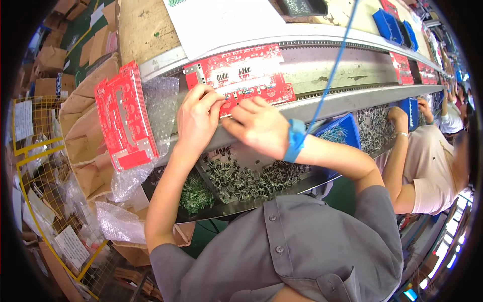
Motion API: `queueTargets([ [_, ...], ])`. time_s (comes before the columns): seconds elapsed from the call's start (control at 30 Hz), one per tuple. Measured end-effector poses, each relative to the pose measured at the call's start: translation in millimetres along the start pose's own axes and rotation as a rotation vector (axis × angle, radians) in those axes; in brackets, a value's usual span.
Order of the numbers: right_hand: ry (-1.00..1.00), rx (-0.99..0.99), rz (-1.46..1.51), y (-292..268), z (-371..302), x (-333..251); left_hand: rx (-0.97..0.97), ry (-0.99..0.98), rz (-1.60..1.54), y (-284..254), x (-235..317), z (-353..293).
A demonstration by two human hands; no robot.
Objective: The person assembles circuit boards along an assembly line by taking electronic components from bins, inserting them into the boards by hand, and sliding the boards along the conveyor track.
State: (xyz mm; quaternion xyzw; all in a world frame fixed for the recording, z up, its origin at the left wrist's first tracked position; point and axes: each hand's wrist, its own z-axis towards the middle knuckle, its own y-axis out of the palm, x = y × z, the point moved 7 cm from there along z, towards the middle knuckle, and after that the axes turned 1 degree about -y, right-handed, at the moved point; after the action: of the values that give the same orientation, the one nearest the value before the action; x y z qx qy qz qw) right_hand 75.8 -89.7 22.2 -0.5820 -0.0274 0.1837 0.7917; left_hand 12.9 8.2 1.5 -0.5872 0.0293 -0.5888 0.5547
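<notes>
A red circuit board [261,86] with black and small pale parts lies on the conveyor rails in front of me. My left hand [197,117] is at the board's near left edge, thumb and fingertips pinched together; whatever is between them is too small to make out. Close beside it, my right hand [261,127] hovers over the board's near edge with curled fingers, slightly blurred. What the right fingertips hold, if anything, is hidden. A blue wrist strap [296,141] with a cord circles my right wrist.
Below my hands a tray [221,194] carries heaps of small leaded components. A blue bin [352,132] stands right of it. Stacked red boards [126,118] lean at left by bubble wrap [163,95]. A co-worker's arm [400,156] reaches in at right. White paper [221,22] lies beyond the rails.
</notes>
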Motion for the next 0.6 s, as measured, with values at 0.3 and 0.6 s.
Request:
queueTargets([
  [0.3, 0.110, -0.318, 0.015, 41, 35, 2, 0.167, -0.156, 0.246, -71, -14, 11],
  [0.6, 0.592, -0.398, -0.115, -49, -79, 124, -0.003, -0.838, 0.727, -134, -84, -48],
])
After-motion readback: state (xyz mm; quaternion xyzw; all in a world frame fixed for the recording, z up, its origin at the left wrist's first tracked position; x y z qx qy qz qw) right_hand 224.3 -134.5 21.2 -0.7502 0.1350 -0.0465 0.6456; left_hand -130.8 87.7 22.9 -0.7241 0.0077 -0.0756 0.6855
